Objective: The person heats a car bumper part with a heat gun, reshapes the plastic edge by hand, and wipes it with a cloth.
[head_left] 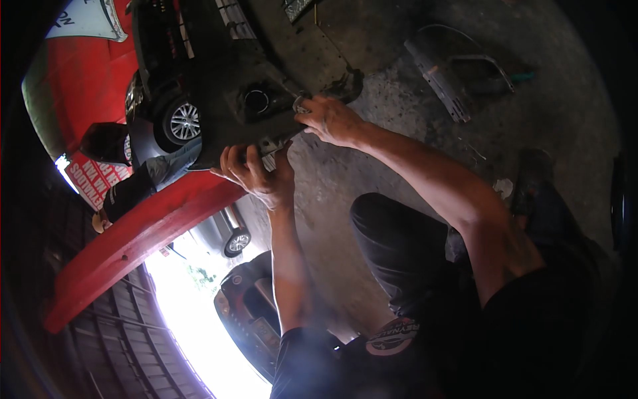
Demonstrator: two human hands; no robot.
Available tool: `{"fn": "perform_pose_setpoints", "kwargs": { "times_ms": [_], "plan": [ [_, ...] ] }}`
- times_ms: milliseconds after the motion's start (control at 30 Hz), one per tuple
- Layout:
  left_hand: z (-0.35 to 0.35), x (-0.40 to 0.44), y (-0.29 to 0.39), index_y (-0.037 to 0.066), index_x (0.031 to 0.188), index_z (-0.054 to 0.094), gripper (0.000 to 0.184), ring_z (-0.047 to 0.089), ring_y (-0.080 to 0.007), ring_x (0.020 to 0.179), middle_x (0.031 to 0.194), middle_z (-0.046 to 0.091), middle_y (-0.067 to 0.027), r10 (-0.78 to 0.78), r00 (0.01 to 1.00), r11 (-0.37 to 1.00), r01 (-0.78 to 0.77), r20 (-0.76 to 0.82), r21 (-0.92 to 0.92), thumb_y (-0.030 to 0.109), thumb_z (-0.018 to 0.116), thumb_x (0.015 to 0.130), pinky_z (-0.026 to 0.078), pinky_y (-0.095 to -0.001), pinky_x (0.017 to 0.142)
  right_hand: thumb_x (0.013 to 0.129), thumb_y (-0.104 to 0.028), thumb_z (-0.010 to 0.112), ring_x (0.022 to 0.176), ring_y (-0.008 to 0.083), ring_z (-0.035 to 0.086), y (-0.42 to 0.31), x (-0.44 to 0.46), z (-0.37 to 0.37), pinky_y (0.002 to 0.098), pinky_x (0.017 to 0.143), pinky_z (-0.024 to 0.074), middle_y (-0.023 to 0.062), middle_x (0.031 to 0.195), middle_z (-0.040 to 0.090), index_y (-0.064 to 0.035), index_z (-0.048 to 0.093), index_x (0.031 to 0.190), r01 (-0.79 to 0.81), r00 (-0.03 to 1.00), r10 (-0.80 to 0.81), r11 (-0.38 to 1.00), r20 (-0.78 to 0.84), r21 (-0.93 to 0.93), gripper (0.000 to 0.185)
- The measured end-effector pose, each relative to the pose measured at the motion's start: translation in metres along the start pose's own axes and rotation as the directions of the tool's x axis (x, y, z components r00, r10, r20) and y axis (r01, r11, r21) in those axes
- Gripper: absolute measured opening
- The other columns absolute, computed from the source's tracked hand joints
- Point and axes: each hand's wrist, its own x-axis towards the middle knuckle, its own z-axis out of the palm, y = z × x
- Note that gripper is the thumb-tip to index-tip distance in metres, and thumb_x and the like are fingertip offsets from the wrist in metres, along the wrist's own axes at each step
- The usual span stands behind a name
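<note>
A large dark bumper-like panel (226, 83) with a round opening fills the upper middle of the view, and a long red curved panel (143, 233) reaches from its lower edge to the lower left. My left hand (256, 174) is closed on the dark panel's lower edge, beside a small metal bracket (268, 147); its fingers bend over the edge near the red part. Farther right, my right hand (329, 120) has its fingers closed at the panel's right corner, where a small light-coloured piece shows at the fingertips, too small to name.
A dark frame-like part (445, 83) lies on the concrete floor at the upper right. Another person (139, 189) stands behind the red panel. Cars (226, 233) are parked beyond, near a bright doorway. My bent knee (399, 239) is below my right arm.
</note>
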Motion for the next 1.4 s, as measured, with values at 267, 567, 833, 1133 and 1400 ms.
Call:
{"fn": "perform_pose_setpoints", "kwargs": {
  "times_ms": [267,567,833,1133,1400],
  "plan": [
    [0.009,-0.001,-0.002,0.010,0.103,0.061,0.053,0.052,-0.0402,0.122,0.115,0.055,-0.0135,-0.043,0.998,0.995,0.040,-0.042,-0.091,0.032,0.094,0.067,0.020,-0.0721,0.116,0.086,-0.022,0.078,0.113,0.0247,0.061,0.004,-0.002,0.012,0.0413,0.092,0.0512,0.0035,0.127,0.063,-0.0135,0.071,0.115,0.064,0.996,-0.068,0.995,-0.056,-0.071,0.031],
    [0.009,-0.001,0.004,0.008,0.107,0.061,0.063,0.053,-0.0392,0.122,0.113,0.057,-0.0113,-0.028,0.999,1.000,0.028,-0.043,0.005,0.039,0.098,0.066,0.023,-0.0696,0.116,0.086,-0.025,0.079,0.111,0.0202,0.062,0.002,-0.003,0.005,0.0365,0.095,0.0502,0.0019,0.123,0.064,-0.0116,0.070,0.121,0.075,0.994,-0.084,0.989,-0.068,-0.130,0.038],
    [0.012,-0.001,0.005,0.008,0.106,0.062,0.062,0.052,-0.0391,0.124,0.115,0.056,-0.0112,-0.056,0.997,0.998,0.057,-0.052,0.008,0.037,0.098,0.066,0.018,-0.0721,0.118,0.085,-0.025,0.079,0.111,0.0210,0.062,0.004,0.000,0.008,0.0376,0.094,0.0509,0.0021,0.123,0.064,-0.0107,0.068,0.121,0.079,0.996,-0.083,0.989,-0.032,-0.126,0.040],
    [0.007,-0.003,-0.001,0.008,0.108,0.060,0.063,0.054,-0.0399,0.121,0.114,0.056,-0.0121,-0.021,0.999,0.999,0.020,-0.031,-0.028,0.032,0.099,0.065,0.023,-0.0705,0.117,0.092,-0.013,0.064,0.101,0.0181,0.068,0.008,0.034,-0.052,0.0347,0.089,0.0541,0.0090,0.120,0.069,-0.0089,0.069,0.126,-0.372,0.926,0.211,0.643,0.312,0.670,0.035],
    [0.010,-0.002,0.001,0.009,0.107,0.061,0.062,0.054,-0.0395,0.121,0.115,0.057,-0.0118,-0.038,0.998,0.999,0.038,-0.043,-0.002,0.030,0.098,0.064,0.022,-0.0707,0.116,0.089,-0.016,0.067,0.098,0.0178,0.070,-0.031,0.083,-0.051,0.0334,0.084,0.0556,0.0151,0.116,0.074,-0.0049,0.073,0.127,-0.290,0.867,-0.173,0.586,0.467,0.756,0.041]
  ]
}}
